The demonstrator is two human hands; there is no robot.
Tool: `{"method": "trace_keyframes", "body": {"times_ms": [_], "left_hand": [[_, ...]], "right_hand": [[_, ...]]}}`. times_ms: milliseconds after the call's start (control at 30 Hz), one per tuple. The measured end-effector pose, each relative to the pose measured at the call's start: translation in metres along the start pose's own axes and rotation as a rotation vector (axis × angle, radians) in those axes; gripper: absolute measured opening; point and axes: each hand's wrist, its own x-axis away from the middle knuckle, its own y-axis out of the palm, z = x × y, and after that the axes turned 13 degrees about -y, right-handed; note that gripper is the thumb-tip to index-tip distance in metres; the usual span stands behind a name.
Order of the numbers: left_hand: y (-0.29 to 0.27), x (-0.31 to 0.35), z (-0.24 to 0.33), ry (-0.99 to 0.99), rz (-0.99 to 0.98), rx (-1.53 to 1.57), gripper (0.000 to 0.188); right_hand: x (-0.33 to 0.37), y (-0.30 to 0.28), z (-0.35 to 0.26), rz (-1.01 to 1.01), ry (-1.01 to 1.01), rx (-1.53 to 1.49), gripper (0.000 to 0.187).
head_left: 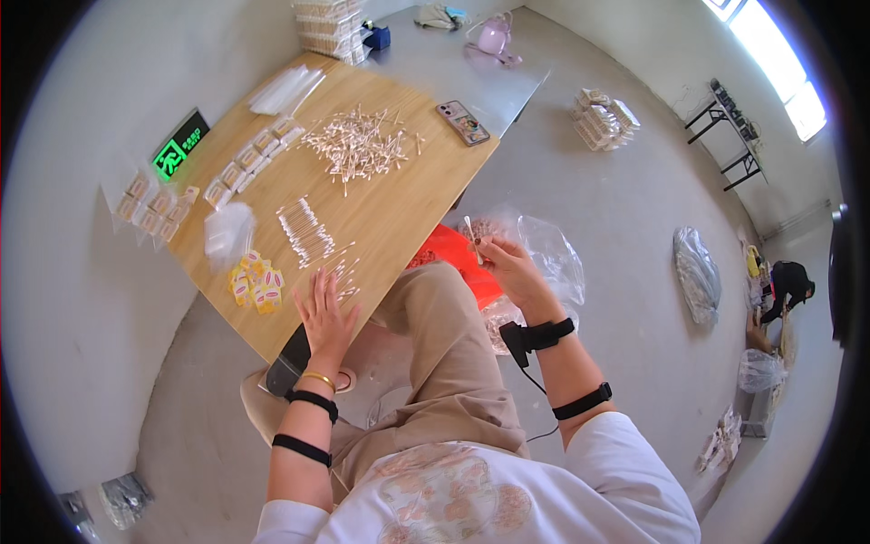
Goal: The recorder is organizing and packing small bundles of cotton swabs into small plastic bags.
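A pale wooden rectangular worktop [399, 204] carries a loose heap of cotton swabs [355, 140] and a neat row of them [305, 231]. The left hand [324, 313] lies flat at its near edge, fingers spread, touching a few swabs. The right hand [509, 263], off the edge above a clear plastic bag [553, 249], pinches one thin white cotton swab [471, 238] in its fingers.

Matt wooden table [399, 204]; glossy clear plastic bag [553, 254]; smooth grey floor [625, 218].

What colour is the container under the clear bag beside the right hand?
Bright red-orange container, seen in the head view, just left of the right hand.
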Motion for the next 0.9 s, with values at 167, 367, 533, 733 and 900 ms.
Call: {"method": "trace_keyframes", "body": {"times_ms": [167,367,533,733,900], "left_hand": [[-0.022,0.026,0.001,-0.085,0.038,-0.038,0.077],[-0.044,0.063,-0.018,-0.144,0.094,-0.063,0.078],[-0.056,0.089,-0.016,-0.268,0.036,-0.076,0.079],[-0.068,0.111,-0.019,-0.333,0.053,-0.101,0.078],[-0.074,0.117,-0.02,-0.412,0.024,-0.098,0.077]], "right_hand": [[0.017,0.0,-0.02,-0.001,-0.019,-0.17,0.016],[0.041,0.013,-0.035,-0.01,-0.078,-0.284,0.013],[0.06,0.014,-0.045,-0.048,-0.082,-0.31,0.012],[0.079,0.015,-0.056,-0.142,-0.092,-0.396,0.008],[0.085,0.015,-0.058,-0.142,-0.079,-0.458,0.006]]}}
